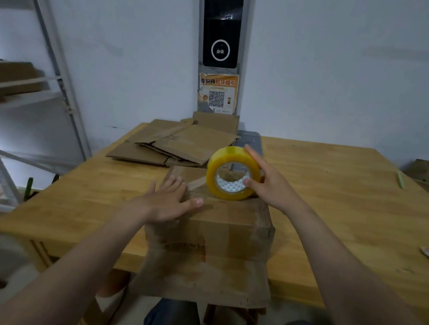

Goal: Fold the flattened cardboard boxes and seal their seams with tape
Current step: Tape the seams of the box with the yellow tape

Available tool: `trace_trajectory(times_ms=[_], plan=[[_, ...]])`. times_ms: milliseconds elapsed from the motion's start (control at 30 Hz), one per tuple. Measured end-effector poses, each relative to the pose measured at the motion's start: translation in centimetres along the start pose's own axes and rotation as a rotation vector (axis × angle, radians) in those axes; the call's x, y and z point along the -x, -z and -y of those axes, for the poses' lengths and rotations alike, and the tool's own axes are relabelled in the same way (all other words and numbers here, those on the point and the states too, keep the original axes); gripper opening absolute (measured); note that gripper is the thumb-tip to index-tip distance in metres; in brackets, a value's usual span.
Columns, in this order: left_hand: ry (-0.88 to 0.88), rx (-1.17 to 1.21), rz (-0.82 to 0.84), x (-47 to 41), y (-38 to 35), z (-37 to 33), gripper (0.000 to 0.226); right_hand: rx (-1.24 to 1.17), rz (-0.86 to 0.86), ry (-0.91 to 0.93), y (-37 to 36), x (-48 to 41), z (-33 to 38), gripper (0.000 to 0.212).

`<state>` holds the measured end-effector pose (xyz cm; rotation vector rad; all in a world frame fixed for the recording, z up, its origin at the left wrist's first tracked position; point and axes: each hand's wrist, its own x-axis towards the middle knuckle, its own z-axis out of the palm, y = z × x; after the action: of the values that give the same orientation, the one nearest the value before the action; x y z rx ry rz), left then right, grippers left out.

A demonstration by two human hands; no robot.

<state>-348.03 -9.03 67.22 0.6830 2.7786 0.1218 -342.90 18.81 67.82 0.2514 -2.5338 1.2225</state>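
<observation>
Head view: my left hand (169, 201) presses flat, fingers straight, on the folded box (228, 224); my right hand (271, 187) grips the yellow tape roll (233, 173) upright on its far top

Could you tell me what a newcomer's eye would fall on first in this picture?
The bright yellow tape roll, gripped by the right hand, stands on edge atop the folded cardboard box at the near edge of the wooden table. The left hand lies flat on the box top beside it; a pile of flattened boxes lies behind.
</observation>
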Motion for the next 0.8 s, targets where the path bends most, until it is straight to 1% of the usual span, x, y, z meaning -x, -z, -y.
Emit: trace_trajectory(times_ms=[133,267,367,467,500,567,800], plan=[[-0.035,-0.022,-0.001,-0.2,-0.1,-1.9,0.102,0.054,0.044,0.002,-0.2,-0.7,0.6,0.076],[-0.041,-0.037,-0.001,-0.8,-0.2,-2.8,0.108,0.172,0.129,0.037,0.3,-2.0,1.4,0.08],[-0.046,-0.005,-0.005,-1.3,-0.5,-2.7,0.122,0.296,0.162,0.109,0.2,-2.8,2.4,0.084],[-0.073,0.047,-0.003,-1.6,-0.8,-2.1,0.14,0.248,0.196,0.196,-0.1,-3.6,3.3,0.082],[-0.073,0.061,-0.003,-1.7,-0.8,-1.9,0.14,0.236,0.201,0.208,-0.1,-3.9,3.5,0.079],[-0.058,0.082,-0.005,-1.5,-0.8,-1.9,0.132,0.265,0.216,0.227,0.3,-4.5,3.7,0.073],[-0.041,0.089,-0.002,-1.0,-0.6,-2.0,0.115,0.382,0.275,0.249,2.0,-5.1,4.5,0.064]])
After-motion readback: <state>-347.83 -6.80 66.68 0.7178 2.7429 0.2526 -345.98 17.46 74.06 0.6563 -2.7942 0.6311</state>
